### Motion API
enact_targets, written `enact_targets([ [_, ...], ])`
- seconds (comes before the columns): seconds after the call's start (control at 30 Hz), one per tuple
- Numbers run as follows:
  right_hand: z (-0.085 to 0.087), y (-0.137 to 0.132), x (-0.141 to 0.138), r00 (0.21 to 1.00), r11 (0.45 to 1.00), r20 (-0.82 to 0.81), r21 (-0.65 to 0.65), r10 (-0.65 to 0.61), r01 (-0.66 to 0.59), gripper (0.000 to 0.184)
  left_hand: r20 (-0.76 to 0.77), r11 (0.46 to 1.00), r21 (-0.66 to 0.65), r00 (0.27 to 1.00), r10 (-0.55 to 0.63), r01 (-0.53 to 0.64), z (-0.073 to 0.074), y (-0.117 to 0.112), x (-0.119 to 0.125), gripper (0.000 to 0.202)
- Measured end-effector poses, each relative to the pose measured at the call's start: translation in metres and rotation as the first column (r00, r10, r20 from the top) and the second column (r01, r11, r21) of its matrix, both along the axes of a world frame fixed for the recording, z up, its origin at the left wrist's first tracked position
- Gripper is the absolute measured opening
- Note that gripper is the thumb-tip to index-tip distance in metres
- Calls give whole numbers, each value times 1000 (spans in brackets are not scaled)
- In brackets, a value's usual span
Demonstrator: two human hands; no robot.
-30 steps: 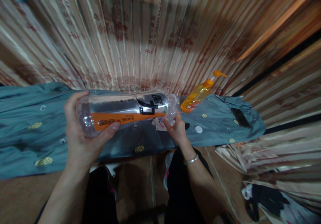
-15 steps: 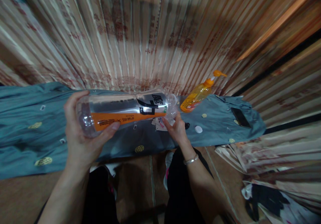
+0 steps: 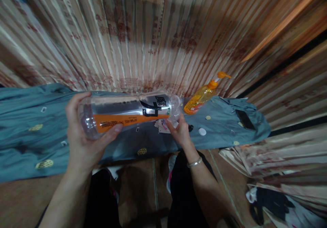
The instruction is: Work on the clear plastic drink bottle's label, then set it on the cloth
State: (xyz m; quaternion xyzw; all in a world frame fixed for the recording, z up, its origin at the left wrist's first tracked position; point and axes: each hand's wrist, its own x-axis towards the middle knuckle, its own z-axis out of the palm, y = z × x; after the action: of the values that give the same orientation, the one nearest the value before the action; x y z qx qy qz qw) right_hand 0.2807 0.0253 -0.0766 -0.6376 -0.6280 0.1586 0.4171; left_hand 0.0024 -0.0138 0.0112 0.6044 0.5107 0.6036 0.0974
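Gripping a bottle (image 3: 122, 106) at both ends

It is held sideways above the desk (image 3: 121, 149), neck toward the right end. The left hand (image 3: 83, 143), spread wide, is clamped around the base. The right hand (image 3: 182, 131), curled more narrowly, is clamped below the neck. A cap (image 3: 202, 131) lies nearer the front edge, a pump bottle (image 3: 200, 99) stands near the back edge, a phone (image 3: 244, 119) rests by the right end.

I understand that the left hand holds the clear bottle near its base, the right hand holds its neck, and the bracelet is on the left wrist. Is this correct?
Not entirely: the head view shows the bracelet on the right wrist, not the left. The left hand does hold the clear bottle near its base, and the right hand holds its neck.
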Motion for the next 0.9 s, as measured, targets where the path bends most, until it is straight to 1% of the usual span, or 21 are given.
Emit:
enact_targets([
  [0.13, 0, 0, 1, 1000, 1000, 6, -15, -1, 1, 49, -20, 1000, 10, 1000, 12, -12, 1, 0, 1, 88],
  [0.23, 1, 0, 0, 1000, 1000, 6, -15, 4, -3, 49, -7, 1000, 4, 1000, 6, -6, 1, 1, 1, 90],
  [0.43, 0, 0, 0, 1000, 1000, 8, 15, -10, 9, 44, -21, 1000, 26, 1000, 1, -1, -1, 2, 0, 91],
  [0.6, 0, 1, 0, 1000, 1000, 11, 23, -11, 11, 45, -2, 1000, 17, 1000, -19, 19, 0, 1, 0, 91],
  [0.77, 0, 1, 0, 1000, 1000, 6, 15, -10, 9, 47, -18, 1000, 19, 1000, -1, 1, 1, 1, 1, 91],
  [0.9, 0, 0, 0, 1000, 1000, 5, 25, -8, 8, 47, -11, 1000, 12, 1000, -9, 9, 1, 2, 1, 91],
])
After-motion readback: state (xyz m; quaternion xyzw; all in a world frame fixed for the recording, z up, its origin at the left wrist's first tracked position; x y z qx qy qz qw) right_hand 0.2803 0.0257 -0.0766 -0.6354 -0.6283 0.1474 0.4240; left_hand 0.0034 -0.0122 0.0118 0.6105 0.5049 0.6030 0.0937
